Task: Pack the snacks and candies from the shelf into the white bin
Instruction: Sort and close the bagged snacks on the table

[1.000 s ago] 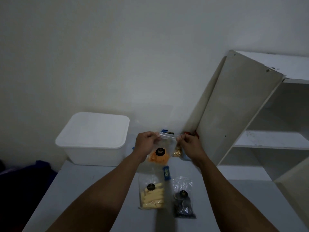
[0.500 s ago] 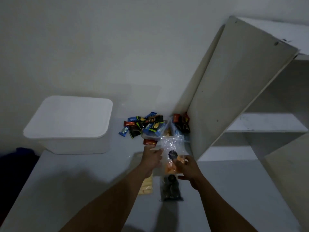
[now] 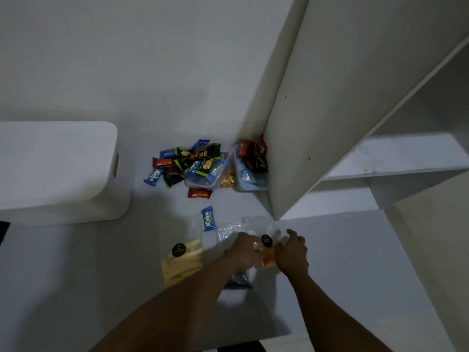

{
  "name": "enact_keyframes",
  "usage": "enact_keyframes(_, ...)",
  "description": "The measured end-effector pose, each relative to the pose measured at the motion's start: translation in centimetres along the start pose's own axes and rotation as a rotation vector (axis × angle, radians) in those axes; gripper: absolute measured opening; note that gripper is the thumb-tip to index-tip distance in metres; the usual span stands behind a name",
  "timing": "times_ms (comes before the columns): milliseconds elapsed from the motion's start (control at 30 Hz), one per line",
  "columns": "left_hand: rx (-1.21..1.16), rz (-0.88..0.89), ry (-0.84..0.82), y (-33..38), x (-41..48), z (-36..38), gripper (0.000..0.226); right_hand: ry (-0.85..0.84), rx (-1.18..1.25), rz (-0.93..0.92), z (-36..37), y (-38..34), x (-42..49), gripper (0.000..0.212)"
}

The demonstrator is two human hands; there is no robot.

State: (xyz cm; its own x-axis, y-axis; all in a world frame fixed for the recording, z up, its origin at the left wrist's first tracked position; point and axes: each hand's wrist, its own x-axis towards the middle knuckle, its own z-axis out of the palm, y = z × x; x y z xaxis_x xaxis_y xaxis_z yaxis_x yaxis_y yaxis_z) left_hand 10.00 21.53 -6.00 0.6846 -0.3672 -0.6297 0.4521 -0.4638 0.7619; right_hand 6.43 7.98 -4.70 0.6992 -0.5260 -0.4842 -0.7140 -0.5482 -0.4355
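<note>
My left hand [image 3: 243,252] and my right hand [image 3: 291,252] both hold a clear bag of orange snacks [image 3: 267,257] low over the table, one hand on each side. Left of it lies a clear bag of pale yellow sticks [image 3: 181,265]. A dark snack bag [image 3: 238,280] lies mostly hidden under my left forearm. A blue candy bar [image 3: 209,219] lies just beyond. A pile of wrapped candies [image 3: 187,165] sits at the back by two clear tubs [image 3: 250,179]. The white bin [image 3: 50,171], with its lid on, stands at the left.
A white shelf unit [image 3: 304,123] stands at the right, its side panel reaching down to the table close to my hands. Its visible shelves [image 3: 406,153] hold nothing. The wall runs behind the grey table [image 3: 76,275].
Both hands have brought the orange snack bag down from in front of the candy pile towards the table and nearer to me. The view has tilted downward and moved closer.
</note>
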Motion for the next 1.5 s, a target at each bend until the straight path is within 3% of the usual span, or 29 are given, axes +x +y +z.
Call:
enact_keyframes(133, 0.069, 0.011, 0.003, 0.2, 1.7, 0.4, 0.009, -0.116, -0.223, -0.098, 0.6, -0.2, 1.1, 0.032)
enact_keyframes(200, 0.151, 0.008, -0.016, 0.4, 2.3, 0.2, 0.025, -0.127, -0.297, -0.083, 0.8, -0.5, 1.3, 0.029)
enact_keyframes(267, 0.214, -0.005, -0.038, 0.4, 2.9, -0.5, 0.014, -0.096, -0.330, -0.106, 0.8, -1.1, 1.7, 0.025)
enact_keyframes(333, 0.252, 0.003, 0.000, 0.8, 3.4, -2.1, 0.022, -0.064, -0.270, -0.212, 0.9, -2.2, 2.2, 0.026)
enact_keyframes(500, 0.335, 0.056, 0.288, 1.9, 4.7, -7.8, 0.046, -0.138, -0.184, -0.458, 1.7, -6.7, 3.8, 0.034)
enact_keyframes(633, 0.521, 0.136, 0.307, 2.2, 6.0, -10.6, 0.061, -0.232, 0.021, -0.453, 4.6, -9.5, 6.7, 0.035)
enact_keyframes(800, 0.454, 0.097, 0.325, 1.8, 8.2, -11.1, 0.071, -0.320, 0.107, -0.523, 5.7, -13.7, 7.5, 0.047)
enact_keyframes(933, 0.372, 0.072, 0.476, 0.7, 9.1, -11.7, 0.075, -0.369, 0.460, -0.346, 7.2, -16.0, 8.4, 0.046)
enact_keyframes(1033, 0.365, 0.064, 0.428, -0.4, 9.9, -12.8, 0.081, -0.407, 0.760, -0.111, 8.0, -18.1, 8.8, 0.051)
enact_keyframes(1167, 0.199, 0.010, 0.454, 0.4, 10.4, -13.0, 0.057, -0.296, 1.040, 0.265, 7.5, -19.7, 8.6, 0.019)
enact_keyframes(1333, -0.075, -0.039, 0.550, 1.4, 11.1, -12.5, 0.032, -0.050, 0.985, 0.404, 7.3, -18.8, 8.1, 0.012)
enact_keyframes(1400, -0.078, -0.081, 0.618, 1.5, 11.4, -12.4, 0.015, -0.099, 0.957, 0.413, 7.5, -17.5, 8.1, 0.007)
enact_keyframes(1500, -0.164, -0.137, 0.668, 1.3, 11.8, -12.3, 0.019, -0.264, 0.745, 0.295, 7.4, -15.6, 8.1, 0.015)
